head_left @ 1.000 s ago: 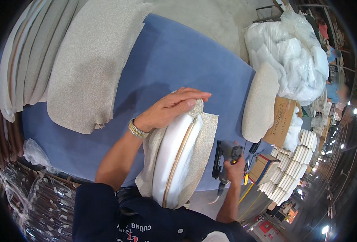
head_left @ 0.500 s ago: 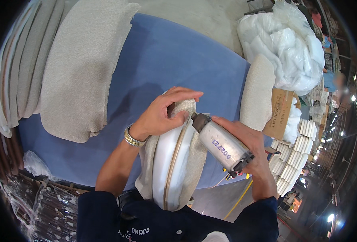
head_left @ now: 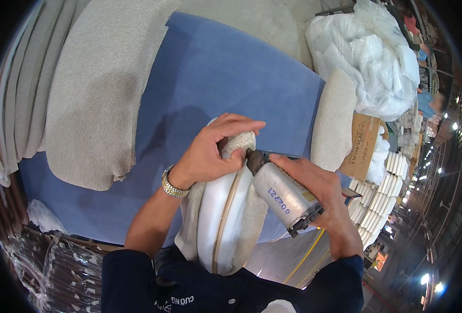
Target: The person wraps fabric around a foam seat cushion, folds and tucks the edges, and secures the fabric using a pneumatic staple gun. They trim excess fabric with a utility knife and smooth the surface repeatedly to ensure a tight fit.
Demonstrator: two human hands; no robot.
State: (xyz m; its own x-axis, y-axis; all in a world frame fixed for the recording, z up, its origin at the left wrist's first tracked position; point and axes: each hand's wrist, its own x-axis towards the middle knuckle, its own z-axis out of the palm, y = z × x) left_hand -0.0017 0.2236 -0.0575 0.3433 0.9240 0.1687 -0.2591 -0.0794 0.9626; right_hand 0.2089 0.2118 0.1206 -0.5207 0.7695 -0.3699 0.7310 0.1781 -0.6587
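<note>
An upholstered piece [head_left: 209, 214] stands on edge against my body. White padding, a tan strip [head_left: 224, 224] along its middle and beige fabric [head_left: 251, 214] on both sides are visible. My left hand [head_left: 210, 148] pinches the fabric folded over its far end, thumb pressed near the strip. In my right hand [head_left: 322, 190] is a silver staple gun [head_left: 280, 193] with a black nose. The nose sits at the folded fabric, close beside my left thumb; whether it touches is hard to see. My right fingers are mostly hidden behind the tool.
A blue-covered table [head_left: 231, 68] lies beneath. Beige fabric-covered pieces [head_left: 100, 94] rest at left, another [head_left: 334, 120] at right. Beyond are a plastic bag of white stuffing [head_left: 366, 62], a cardboard box [head_left: 361, 148] and stacked white pieces [head_left: 377, 208]. Plastic-wrapped items [head_left: 69, 276] stand lower left.
The staple gun's body has swung slightly down and left, its nose staying by the fold. My left hand keeps its pinch, with the thumb shifted slightly.
</note>
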